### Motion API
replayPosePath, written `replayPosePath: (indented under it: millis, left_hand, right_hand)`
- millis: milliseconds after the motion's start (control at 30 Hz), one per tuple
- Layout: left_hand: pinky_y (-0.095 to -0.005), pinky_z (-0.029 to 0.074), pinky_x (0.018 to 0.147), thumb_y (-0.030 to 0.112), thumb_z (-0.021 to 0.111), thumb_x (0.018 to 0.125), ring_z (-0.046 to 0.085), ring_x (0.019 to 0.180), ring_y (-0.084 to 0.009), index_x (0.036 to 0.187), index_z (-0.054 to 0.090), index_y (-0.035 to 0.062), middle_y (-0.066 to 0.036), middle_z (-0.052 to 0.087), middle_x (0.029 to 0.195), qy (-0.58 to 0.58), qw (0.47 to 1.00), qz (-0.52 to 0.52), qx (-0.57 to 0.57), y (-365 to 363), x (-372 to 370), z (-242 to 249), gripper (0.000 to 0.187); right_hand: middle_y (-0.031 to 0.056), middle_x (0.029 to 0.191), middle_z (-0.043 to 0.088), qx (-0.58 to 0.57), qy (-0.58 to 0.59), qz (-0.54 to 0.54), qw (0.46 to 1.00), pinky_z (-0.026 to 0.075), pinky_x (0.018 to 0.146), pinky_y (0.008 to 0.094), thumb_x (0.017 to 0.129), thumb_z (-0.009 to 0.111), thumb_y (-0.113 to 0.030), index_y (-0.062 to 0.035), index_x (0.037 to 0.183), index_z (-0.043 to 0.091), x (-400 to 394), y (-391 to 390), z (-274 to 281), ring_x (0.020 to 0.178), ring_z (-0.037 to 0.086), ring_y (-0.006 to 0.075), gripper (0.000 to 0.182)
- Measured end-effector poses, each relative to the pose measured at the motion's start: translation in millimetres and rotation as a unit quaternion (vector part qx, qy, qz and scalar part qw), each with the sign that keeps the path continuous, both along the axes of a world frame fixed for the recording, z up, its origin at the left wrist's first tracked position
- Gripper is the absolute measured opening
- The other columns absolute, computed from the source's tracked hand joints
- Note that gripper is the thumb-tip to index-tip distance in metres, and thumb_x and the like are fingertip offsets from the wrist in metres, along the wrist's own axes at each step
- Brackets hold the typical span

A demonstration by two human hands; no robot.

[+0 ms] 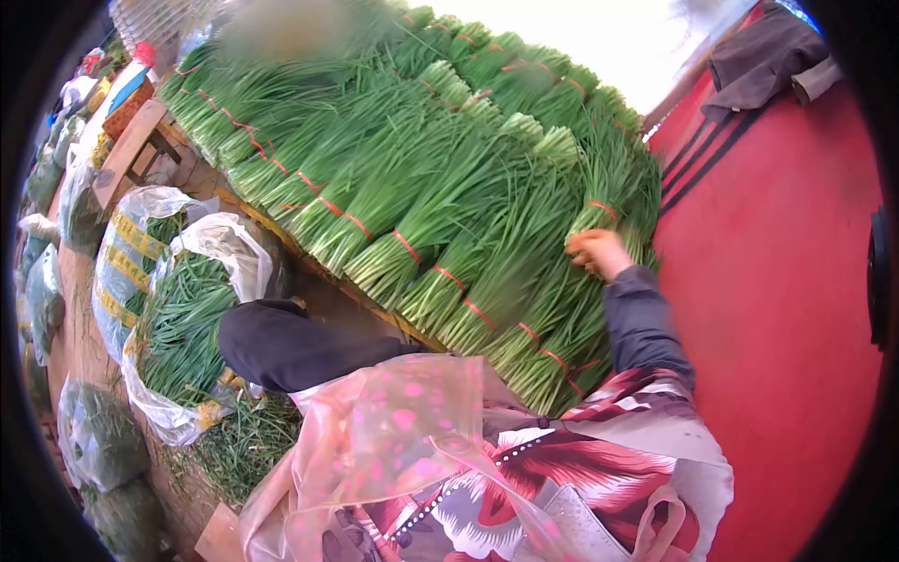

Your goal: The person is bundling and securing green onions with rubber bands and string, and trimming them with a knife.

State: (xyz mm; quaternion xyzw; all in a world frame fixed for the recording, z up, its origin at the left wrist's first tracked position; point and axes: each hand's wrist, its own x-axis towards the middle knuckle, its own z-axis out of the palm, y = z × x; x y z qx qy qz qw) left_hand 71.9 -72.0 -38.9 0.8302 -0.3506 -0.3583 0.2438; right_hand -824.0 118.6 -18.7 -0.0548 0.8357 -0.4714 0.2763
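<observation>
Many bundles of long green leafy stalks (412, 178) lie in rows on a raised surface, their pale ends tied with red bands. At the right end of the pile, my right hand (599, 253) has its fingers curled at the pale end of a banded bundle (609, 192), just below the red band. Orange shows on the fingertips. My left hand is not in view.
A red surface (768, 281) runs along the right, with a dark cloth (763, 66) at its top. Plastic bags (225, 248) of greens stand at the left. A dark-clothed limb (300, 347) and a pink clear apron (393, 421) fill the lower middle.
</observation>
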Motion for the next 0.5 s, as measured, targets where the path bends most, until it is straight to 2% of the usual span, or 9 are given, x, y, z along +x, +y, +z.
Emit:
replayPosePath:
  millis: [33, 67, 200, 267, 300, 367, 400, 433, 500]
  left_hand:
    - [-0.0332, 0.050, 0.079, 0.025, 0.066, 0.084, 0.064, 0.087, -0.0217, 0.105, 0.067, -0.0049, -0.016, 0.068, 0.097, -0.004, 1.000, -0.001, 0.002, 0, 0, 1, 0.036]
    - [-0.0332, 0.050, 0.078, 0.025, 0.066, 0.084, 0.064, 0.087, -0.0217, 0.105, 0.067, -0.0049, -0.016, 0.068, 0.097, -0.003, 1.000, 0.000, 0.002, 1, -2, -1, 0.036]
    - [-0.0331, 0.050, 0.078, 0.025, 0.067, 0.084, 0.064, 0.086, -0.0216, 0.104, 0.067, -0.0049, -0.016, 0.068, 0.096, 0.006, 1.000, -0.005, -0.005, 1, -1, -6, 0.036]
    - [-0.0331, 0.050, 0.078, 0.025, 0.067, 0.084, 0.064, 0.086, -0.0216, 0.104, 0.067, -0.0049, -0.016, 0.068, 0.096, 0.009, 1.000, -0.011, -0.007, 3, -7, -6, 0.036]
    - [-0.0331, 0.050, 0.078, 0.025, 0.067, 0.084, 0.064, 0.086, -0.0216, 0.104, 0.067, -0.0048, -0.016, 0.068, 0.096, 0.008, 1.000, -0.015, -0.007, 3, -10, -5, 0.036]
    - [-0.0331, 0.050, 0.078, 0.025, 0.067, 0.084, 0.064, 0.085, -0.0215, 0.104, 0.067, -0.0048, -0.016, 0.068, 0.096, 0.011, 1.000, -0.024, -0.005, 3, -23, -6, 0.036]
    - [-0.0331, 0.050, 0.078, 0.025, 0.067, 0.084, 0.064, 0.085, -0.0215, 0.104, 0.067, -0.0048, -0.016, 0.068, 0.095, 0.009, 1.000, -0.024, -0.003, 2, -29, -5, 0.036]
    - [-0.0331, 0.050, 0.077, 0.026, 0.067, 0.084, 0.064, 0.085, -0.0215, 0.103, 0.067, -0.0048, -0.016, 0.068, 0.095, 0.012, 1.000, -0.029, 0.000, 4, -35, -6, 0.036]
    - [-0.0331, 0.050, 0.077, 0.026, 0.067, 0.083, 0.064, 0.085, -0.0214, 0.103, 0.067, -0.0048, -0.016, 0.068, 0.095, 0.015, 0.999, -0.040, 0.003, 3, -48, -7, 0.036]
  right_hand:
    - [0.0096, 0.100, 0.068, 0.038, 0.040, -0.054, 0.997, 0.042, 0.047, 0.0263, 0.084, 0.056, -0.009, -0.0008, 0.120, 0.058, -20, 26, -11, 0.065, 0.063, 0.0152, 0.036]
    - [0.0132, 0.110, 0.064, 0.044, 0.051, -0.081, 0.994, 0.043, 0.047, 0.0283, 0.086, 0.054, -0.007, -0.0001, 0.129, 0.051, -40, 49, -35, 0.069, 0.066, 0.0196, 0.044]
    - [0.0160, 0.113, 0.062, 0.017, -0.002, -0.178, 0.984, 0.043, 0.047, 0.0296, 0.088, 0.054, -0.008, 0.0004, 0.133, 0.046, -47, 50, -77, 0.076, 0.068, 0.0249, 0.047]
    - [0.0216, 0.117, 0.058, -0.008, -0.031, -0.238, 0.971, 0.046, 0.046, 0.0375, 0.088, 0.053, -0.004, -0.0008, 0.138, 0.041, -54, 49, -95, 0.076, 0.070, 0.0322, 0.052]
    - [0.0216, 0.117, 0.058, -0.009, -0.033, -0.238, 0.971, 0.046, 0.046, 0.0375, 0.088, 0.053, -0.004, -0.0008, 0.138, 0.041, -51, 45, -91, 0.076, 0.070, 0.0322, 0.052]
    - [0.0177, 0.102, 0.064, 0.010, -0.070, -0.232, 0.970, 0.044, 0.047, 0.0332, 0.091, 0.053, -0.012, 0.0025, 0.121, 0.053, -46, 37, -79, 0.084, 0.070, 0.0279, 0.033]
    - [0.0162, 0.091, 0.065, 0.016, -0.059, -0.220, 0.974, 0.043, 0.047, 0.0346, 0.090, 0.055, -0.013, 0.0030, 0.109, 0.058, -61, 46, -97, 0.074, 0.068, 0.0249, 0.025]
    - [0.0162, 0.091, 0.065, 0.016, -0.060, -0.218, 0.974, 0.043, 0.047, 0.0346, 0.090, 0.055, -0.013, 0.0030, 0.109, 0.058, -74, 58, -108, 0.074, 0.068, 0.0249, 0.025]
    - [0.0119, 0.079, 0.063, -0.042, -0.107, -0.202, 0.973, 0.042, 0.047, 0.0350, 0.089, 0.057, -0.014, 0.0016, 0.098, 0.061, -70, 59, -101, 0.060, 0.061, 0.0208, 0.018]
